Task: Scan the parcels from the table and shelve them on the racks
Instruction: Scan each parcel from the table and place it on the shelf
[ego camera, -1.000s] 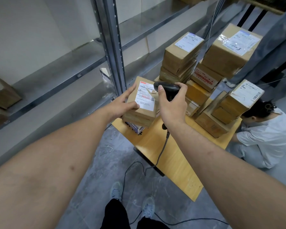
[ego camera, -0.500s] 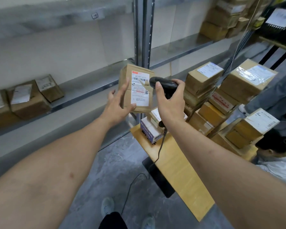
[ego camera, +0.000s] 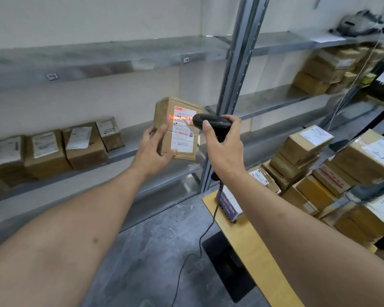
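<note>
two hands (ego camera: 152, 151) (ego camera: 223, 149) at the rack (ego camera: 237, 89): left fingers pinch the parcel (ego camera: 164, 114), label toward the scanner (ego camera: 213, 122) gripped beside it, beam on barcode.

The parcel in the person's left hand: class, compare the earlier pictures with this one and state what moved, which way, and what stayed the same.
The left hand has lifted the parcel from just above the table up to shelf height. A red scan line now lies across its label's barcode. The right hand rose with it. Unchanged: the left hand grips the parcel, the right grips the scanner, and the stacked parcels stay on the table.
</note>
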Tool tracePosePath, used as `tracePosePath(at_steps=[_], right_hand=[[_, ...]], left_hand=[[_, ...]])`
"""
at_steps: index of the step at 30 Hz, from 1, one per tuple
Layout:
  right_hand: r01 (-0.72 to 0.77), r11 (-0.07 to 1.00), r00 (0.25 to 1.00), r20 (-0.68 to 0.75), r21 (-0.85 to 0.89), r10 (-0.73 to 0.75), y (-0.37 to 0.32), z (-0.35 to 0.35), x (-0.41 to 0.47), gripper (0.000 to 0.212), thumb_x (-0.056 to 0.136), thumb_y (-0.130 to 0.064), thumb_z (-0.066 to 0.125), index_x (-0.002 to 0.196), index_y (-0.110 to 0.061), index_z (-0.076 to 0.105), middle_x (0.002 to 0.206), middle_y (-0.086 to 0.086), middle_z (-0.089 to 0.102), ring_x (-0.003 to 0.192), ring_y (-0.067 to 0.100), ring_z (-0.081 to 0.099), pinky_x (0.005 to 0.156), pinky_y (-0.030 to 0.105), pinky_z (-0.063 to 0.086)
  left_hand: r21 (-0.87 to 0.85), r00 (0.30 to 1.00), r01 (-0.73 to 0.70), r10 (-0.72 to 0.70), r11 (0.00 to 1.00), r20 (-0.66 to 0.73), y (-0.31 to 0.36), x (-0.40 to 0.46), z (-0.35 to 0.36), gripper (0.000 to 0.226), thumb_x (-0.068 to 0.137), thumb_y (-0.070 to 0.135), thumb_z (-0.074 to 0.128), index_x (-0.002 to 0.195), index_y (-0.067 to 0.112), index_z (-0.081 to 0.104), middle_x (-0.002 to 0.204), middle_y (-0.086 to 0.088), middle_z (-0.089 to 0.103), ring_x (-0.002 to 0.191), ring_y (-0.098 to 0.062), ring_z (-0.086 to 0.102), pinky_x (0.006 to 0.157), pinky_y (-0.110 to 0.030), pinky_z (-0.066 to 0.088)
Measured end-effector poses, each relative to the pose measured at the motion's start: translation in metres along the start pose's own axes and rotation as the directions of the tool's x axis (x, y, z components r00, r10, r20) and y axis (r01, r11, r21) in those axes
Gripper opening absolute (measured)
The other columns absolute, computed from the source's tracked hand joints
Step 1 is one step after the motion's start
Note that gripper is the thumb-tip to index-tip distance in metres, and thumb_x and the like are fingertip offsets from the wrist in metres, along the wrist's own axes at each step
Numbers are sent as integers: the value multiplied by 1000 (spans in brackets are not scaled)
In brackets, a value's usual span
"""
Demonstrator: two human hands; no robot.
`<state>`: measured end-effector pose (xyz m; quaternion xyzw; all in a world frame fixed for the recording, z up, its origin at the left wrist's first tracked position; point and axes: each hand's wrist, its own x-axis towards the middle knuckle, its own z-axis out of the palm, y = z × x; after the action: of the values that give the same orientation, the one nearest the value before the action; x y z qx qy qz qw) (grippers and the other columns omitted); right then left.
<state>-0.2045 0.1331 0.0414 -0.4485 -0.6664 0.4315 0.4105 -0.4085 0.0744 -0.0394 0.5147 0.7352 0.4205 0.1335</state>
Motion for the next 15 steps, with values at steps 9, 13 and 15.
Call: tracePosePath(at_steps=[9,13,15], right_hand=[[13,1000,1000,-19,-6,-14,-33,69,16,47,102,-48,66,141,-33,42,126,-5,65,100,-9,60,86,12,47],[10,1000,1000,-18,-28,-11,-40,93,19,48,101,-49,66,140,-32,43,126,-4,65,104,-4,61,83,12,48],[7,1000,1000,-22,-31,-8,-43,101,21,47,102,-49,66,139,-32,43,125,-4,65,104,-4,61,81,11,47]], left_hand=[[-19,1000,17,-17,1000,1,-58,34,-52,89,92,33,76,157,62,22,156,-7,32,138,-27,47,119,-48,43],[-30,1000,31,-31,999,1,-74,46,-69,94,94,33,75,153,71,13,156,-8,30,138,-30,47,120,-50,41],[-34,999,42,-42,999,-1,-79,51,-75,100,94,31,75,153,73,6,155,-9,31,136,-30,48,120,-50,40]])
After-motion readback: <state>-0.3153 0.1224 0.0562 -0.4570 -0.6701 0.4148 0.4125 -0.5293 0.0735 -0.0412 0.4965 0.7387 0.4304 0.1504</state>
